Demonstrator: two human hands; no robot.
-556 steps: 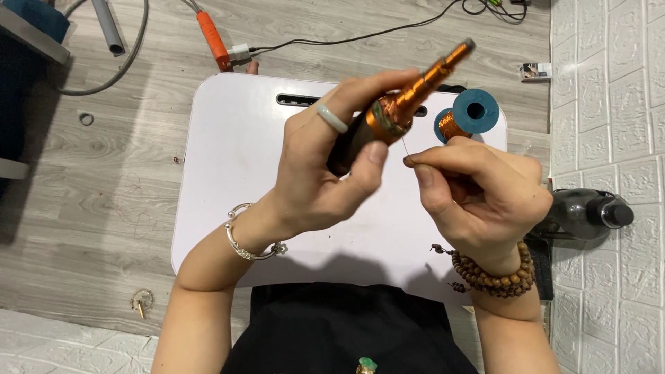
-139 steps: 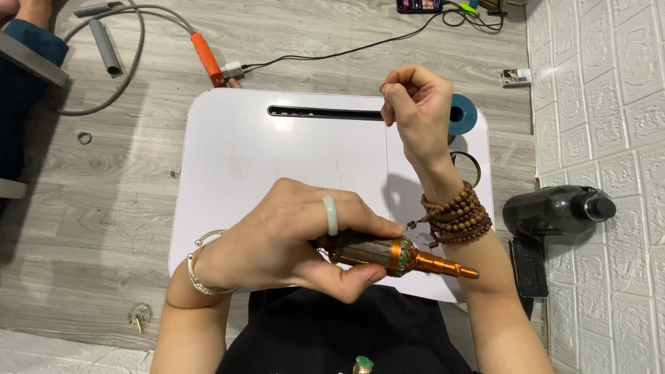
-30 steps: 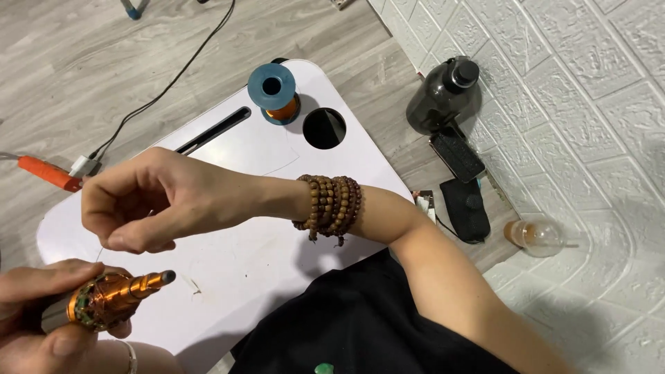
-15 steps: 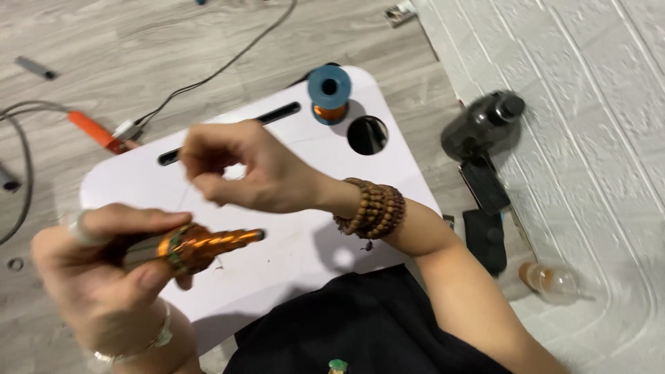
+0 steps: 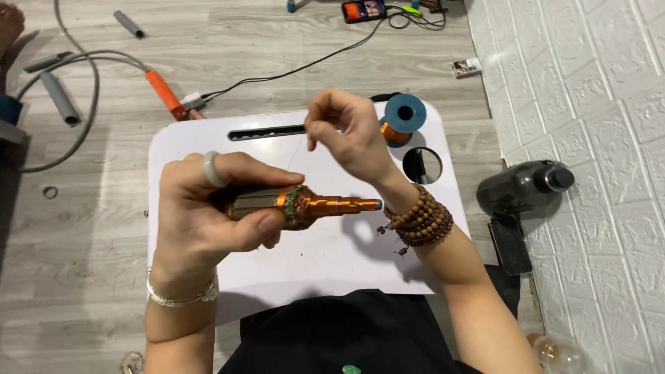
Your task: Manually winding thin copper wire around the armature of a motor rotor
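A grey wood-plank floor [image 5: 208,41] fills the view, with a white brick-pattern wall [image 5: 589,83] along the right side. On the floor lies a white lap tray [image 5: 325,256] with a slot handle near its far edge and 1 round cup hole [image 5: 424,165] at its right. Beyond the tray run grey hoses, an orange-handled tool [image 5: 165,93] and a black cable leading to a phone [image 5: 367,10]; a dark bottle [image 5: 523,188] lies on its side by the wall. The left hand [image 5: 208,208] is clenched around the dark handle of an orange fishing-rod grip section [image 5: 305,206], held level above the tray with its stepped metal end pointing right. The right hand [image 5: 350,135], with 1 wooden bead bracelet [image 5: 419,221] wound round the wrist, is raised above the far part of the tray, thumb and forefinger pinched together; a very fine thread [image 5: 299,149] seems to run down from the pinch, though it is too thin to be sure, so what that hand grasps cannot be told for certain. A blue spool of copper-coloured thread [image 5: 402,118] stands just beyond the cup hole. As a judgement, the wrapping looks barely begun: no winding shows on the orange section, and the thread appears only drawn out.
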